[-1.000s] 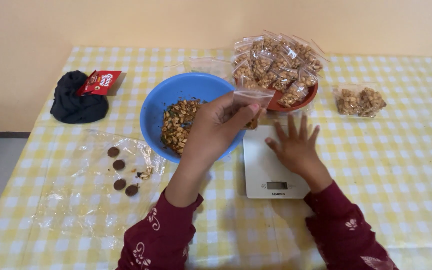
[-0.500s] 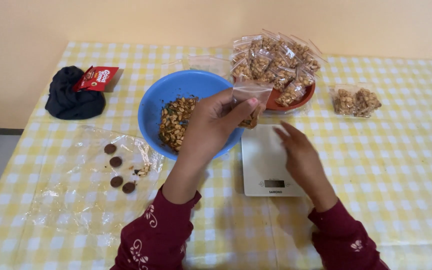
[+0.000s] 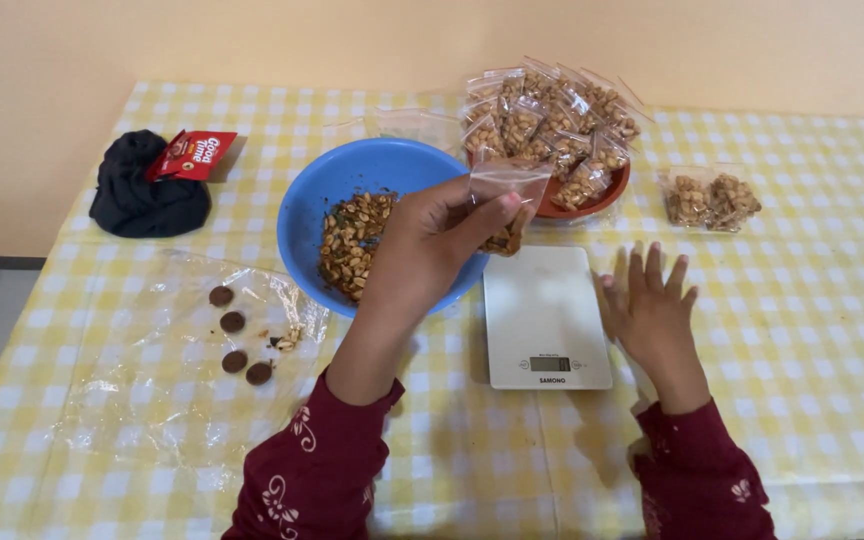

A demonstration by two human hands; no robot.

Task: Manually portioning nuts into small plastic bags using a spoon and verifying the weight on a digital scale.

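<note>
The table is wearing a yellow and white checked cloth and filling nearly the whole scene. On its left side a big sheet of clear plastic is lying crinkled, carrying four round brown discs and a few nut crumbs just beside them. Above that, near the table's far left corner, a dark cloth bundle is sitting with a small red packet leaning on its top.

In the middle the blue bowl is holding a heap of roasted nuts against its left inner side. Right of the bowl the white kitchen scale is lying flat with nothing on its platform. Behind the scale a red-brown dish is carrying a pile of filled little clear bags, and well to the right two more filled bags are lying on the cloth.

Now the hands. The left hand is reaching across the bowl's near rim and pinching a small clear bag by its upper edge between thumb and fingers; that bag, with some nuts in its bottom, is hanging in the air over the gap between bowl and scale, just above the scale's far left corner. The right hand is resting palm down on the cloth just beside the scale's right edge, fingers spread wide, holding nothing. Both arms are showing dark red patterned sleeves.
</note>
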